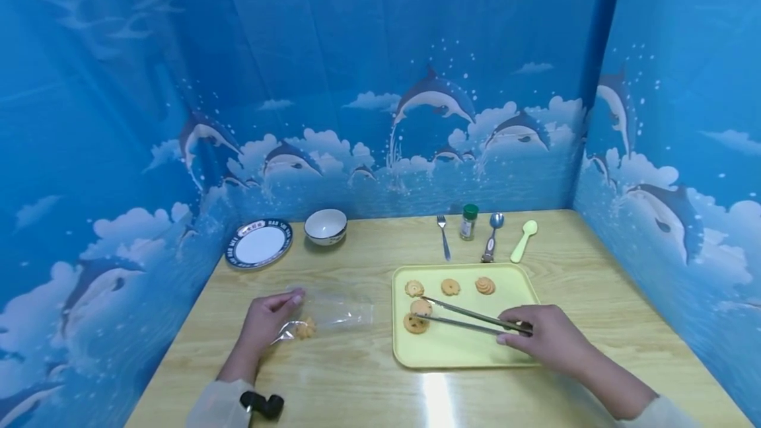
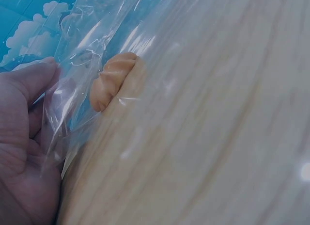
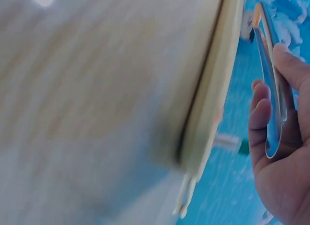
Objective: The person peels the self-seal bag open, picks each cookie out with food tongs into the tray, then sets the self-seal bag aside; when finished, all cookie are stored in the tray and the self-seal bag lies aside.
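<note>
My left hand (image 1: 264, 319) pinches the edge of a clear plastic bag (image 1: 345, 309) lying on the wooden table. Inside the bag is a ridged, piped cookie (image 2: 114, 82), close to the thumb. My right hand (image 1: 549, 335) grips metal tongs (image 1: 470, 322) over the right side of a pale yellow tray (image 1: 470, 355). Their spread tips reach left to either side of a round plain cookie (image 1: 421, 307). Right below it, overlapped by the lower tip, is a cookie with dark chips (image 1: 415, 324). In the right wrist view, the tongs (image 3: 273, 104) lie between thumb and fingers.
Three cookies form a row along the tray's back, including a swirled cookie (image 1: 485, 285). Behind the tray lie a fork (image 1: 444, 238), a green-capped jar (image 1: 468, 223), a metal spoon (image 1: 492, 236) and a green spoon (image 1: 524, 241). A plate (image 1: 259, 244) and bowl (image 1: 326, 226) stand at back left.
</note>
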`<move>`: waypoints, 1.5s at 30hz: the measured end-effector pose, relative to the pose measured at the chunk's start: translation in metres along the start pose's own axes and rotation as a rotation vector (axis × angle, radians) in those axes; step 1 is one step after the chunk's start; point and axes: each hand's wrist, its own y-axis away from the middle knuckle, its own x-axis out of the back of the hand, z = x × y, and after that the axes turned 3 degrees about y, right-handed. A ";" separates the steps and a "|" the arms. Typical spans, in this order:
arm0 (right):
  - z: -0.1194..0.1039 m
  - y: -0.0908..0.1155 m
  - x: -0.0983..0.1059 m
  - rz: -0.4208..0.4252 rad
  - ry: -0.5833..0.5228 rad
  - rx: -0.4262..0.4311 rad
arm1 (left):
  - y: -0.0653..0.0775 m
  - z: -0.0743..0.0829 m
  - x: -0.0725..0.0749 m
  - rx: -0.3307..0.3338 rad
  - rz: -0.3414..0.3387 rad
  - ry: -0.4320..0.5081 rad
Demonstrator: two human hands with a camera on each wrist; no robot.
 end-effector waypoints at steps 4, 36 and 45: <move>0.016 0.014 0.006 0.019 0.041 0.005 | 0.000 0.000 -0.001 0.002 -0.002 0.003; 0.036 0.039 0.016 0.118 0.088 -0.021 | -0.003 0.002 0.002 0.076 -0.021 0.028; 0.038 0.039 0.015 0.099 0.100 -0.040 | -0.002 0.001 0.001 0.056 -0.015 0.027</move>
